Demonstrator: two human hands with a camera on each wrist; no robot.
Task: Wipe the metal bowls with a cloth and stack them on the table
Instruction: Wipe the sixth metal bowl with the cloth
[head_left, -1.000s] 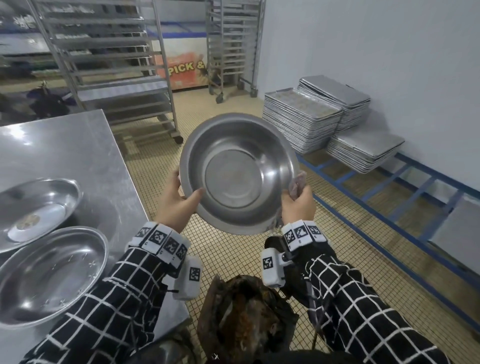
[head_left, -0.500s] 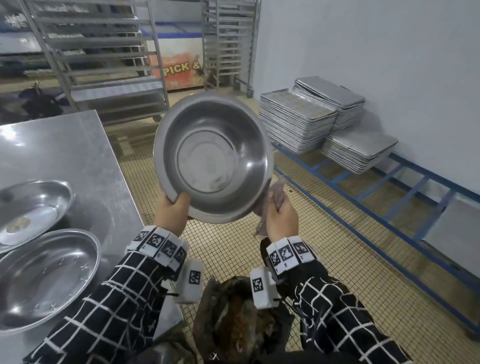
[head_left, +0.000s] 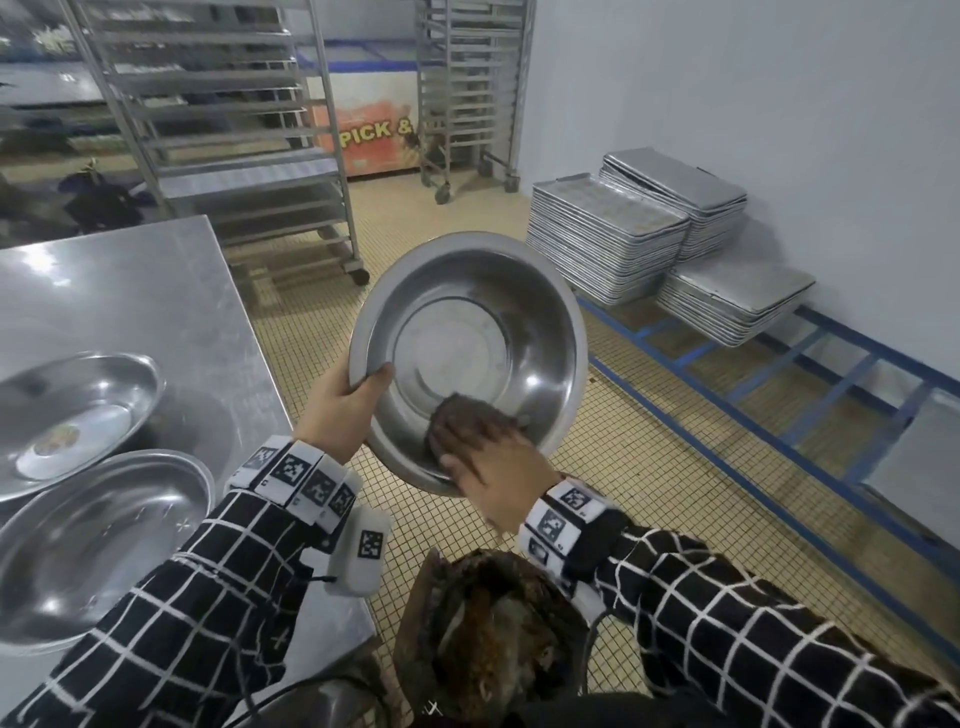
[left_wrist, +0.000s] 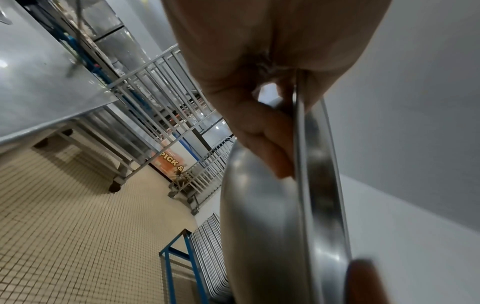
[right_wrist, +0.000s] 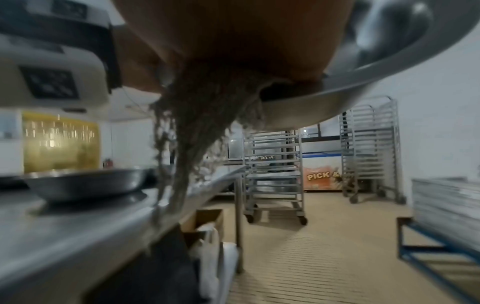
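The bowl (head_left: 467, 358) is held up in the air over the tiled floor, just beside the worktop (head_left: 130, 291), tilted so its inside faces the person. That tilt probably serves the wiping: the whole inner wall is open to view and to the cloth. The left hand (head_left: 337, 405) has a grip on the near left rim, thumb hooked inside and fingers curled behind the wall (the left wrist view shows the rim pinched between them), which steadies the bowl against the push of the wiping. The right hand (head_left: 488, 467) lies with its fingers spread flat over the dark cloth (head_left: 467, 415), pressing it against the lower inside wall; a frayed tail of the cloth hangs out below the rim in the right wrist view. Two more bowls (head_left: 98, 545) sit side by side on the worktop, not yet stacked. Beyond the wheeled racks, an orange panel (head_left: 371, 135) reads "PICK &", the rest cut off by a rack.
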